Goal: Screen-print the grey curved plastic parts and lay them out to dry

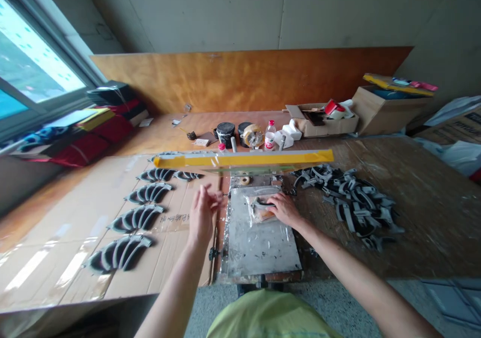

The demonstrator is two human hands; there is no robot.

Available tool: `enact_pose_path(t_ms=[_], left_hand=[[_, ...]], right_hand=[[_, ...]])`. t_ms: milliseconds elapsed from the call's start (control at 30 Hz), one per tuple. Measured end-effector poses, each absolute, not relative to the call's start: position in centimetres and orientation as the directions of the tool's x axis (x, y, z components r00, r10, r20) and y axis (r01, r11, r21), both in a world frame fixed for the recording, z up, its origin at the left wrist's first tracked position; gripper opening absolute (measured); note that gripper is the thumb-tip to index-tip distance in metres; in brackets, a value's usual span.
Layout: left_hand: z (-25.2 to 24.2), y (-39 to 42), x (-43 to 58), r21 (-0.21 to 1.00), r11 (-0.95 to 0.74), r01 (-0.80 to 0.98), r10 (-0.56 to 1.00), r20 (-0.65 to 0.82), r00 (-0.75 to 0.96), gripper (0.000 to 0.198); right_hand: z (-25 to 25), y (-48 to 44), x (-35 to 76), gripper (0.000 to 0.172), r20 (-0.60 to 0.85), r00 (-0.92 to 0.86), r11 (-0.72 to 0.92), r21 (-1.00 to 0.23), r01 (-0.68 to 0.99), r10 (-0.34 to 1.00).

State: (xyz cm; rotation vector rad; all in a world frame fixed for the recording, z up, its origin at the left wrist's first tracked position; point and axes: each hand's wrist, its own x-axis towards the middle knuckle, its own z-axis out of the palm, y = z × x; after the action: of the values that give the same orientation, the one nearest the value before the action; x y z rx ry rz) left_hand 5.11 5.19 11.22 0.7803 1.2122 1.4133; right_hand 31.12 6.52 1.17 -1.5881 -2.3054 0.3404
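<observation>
A grey metal plate (263,247) lies in front of me, with a plastic-wrapped block (255,216) on its upper part. My right hand (284,208) grips a curved grey part (263,204) over the block, fingers pressed together on its right end. My left hand (205,207) is raised over the cardboard's right edge, left of the plate, with its fingers apart and nothing visible in them. Rows of curved grey parts (139,218) lie fanned out on the cardboard (176,242) at the left. A tangled heap of similar parts (361,207) is on the right of the table.
A yellow-taped bar (244,158) spans the space beyond the plate. Behind it stand black jars (226,135), a red-capped bottle (269,136) and a roll of tape (253,135). Cardboard boxes (326,126) are at the back right; red and black bundles (93,137) lie by the window.
</observation>
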Motion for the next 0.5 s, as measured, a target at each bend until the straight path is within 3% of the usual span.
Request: enact_pose_path(t_ms=[67,133,200,267,367,500], left_hand=[[7.7,2.1,7.1,0.871,0.441,-0.217,0.895,-0.443,0.042,0.068],[4.5,-0.6,8.8,0.767,0.608,-0.206,0.794,-0.584,0.168,0.067],[2.3,-2.2,9.2,0.707,0.663,-0.245,0.747,-0.646,0.159,0.060],[0.9,-2.3,7.6,0.708,0.657,-0.258,0.739,-0.673,0.033,0.056],[-0.6,-1.0,2.5,0.762,0.632,-0.139,0.718,-0.644,-0.265,0.057],[-2.6,-0.1,-3.5,0.739,0.647,0.188,0.724,-0.518,-0.455,0.057]], right_hand=[[1.9,4.7,29.5,0.011,0.203,-0.344,0.397,-0.373,0.838,0.917],[2.2,2.4,27.6,0.014,0.280,-0.447,0.523,-0.336,0.783,0.849],[1.9,0.8,26.4,0.019,0.323,-0.598,0.678,-0.293,0.674,0.734],[1.2,1.0,27.2,0.022,0.343,-0.663,0.746,-0.302,0.594,0.666],[0.3,5.0,32.2,0.019,0.335,-0.481,0.582,-0.373,0.722,0.810],[0.3,12.9,40.8,0.020,0.183,-0.057,0.112,-0.306,0.945,0.982]])
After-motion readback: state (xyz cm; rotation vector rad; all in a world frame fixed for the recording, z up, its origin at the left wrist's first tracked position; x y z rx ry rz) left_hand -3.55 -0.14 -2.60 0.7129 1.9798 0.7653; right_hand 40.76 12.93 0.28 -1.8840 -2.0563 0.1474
